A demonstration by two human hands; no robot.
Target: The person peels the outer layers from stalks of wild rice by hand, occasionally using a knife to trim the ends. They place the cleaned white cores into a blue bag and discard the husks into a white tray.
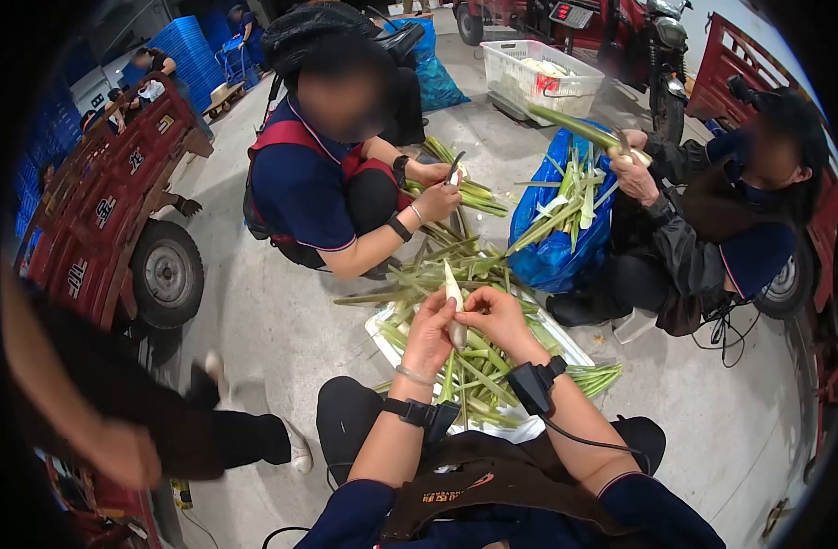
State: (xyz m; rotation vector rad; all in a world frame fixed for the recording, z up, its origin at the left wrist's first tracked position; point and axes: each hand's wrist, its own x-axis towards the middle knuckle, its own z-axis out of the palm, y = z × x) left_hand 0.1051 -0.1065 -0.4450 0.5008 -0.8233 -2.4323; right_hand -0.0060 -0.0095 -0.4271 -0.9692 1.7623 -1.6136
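Note:
A pale, peeled water bamboo shoot (452, 284) stands nearly upright between my two hands, its pointed tip up. My left hand (428, 337) is closed around its lower part. From the right, my right hand (499, 320) pinches at the shoot's side with thumb and fingers; any strip of husk between them is too small to make out. Below both hands, green husks and leaves (478, 377) lie heaped over a white tray (573, 346), spilling past its far edge onto the floor.
Across from me a crouching person (300, 197) holds a small blade and a stalk. At right, a seated person (712, 220) trims another over a blue bag (538, 261). A white crate (538, 87) stands behind. Red carts (99, 210) flank us; someone walks past at left.

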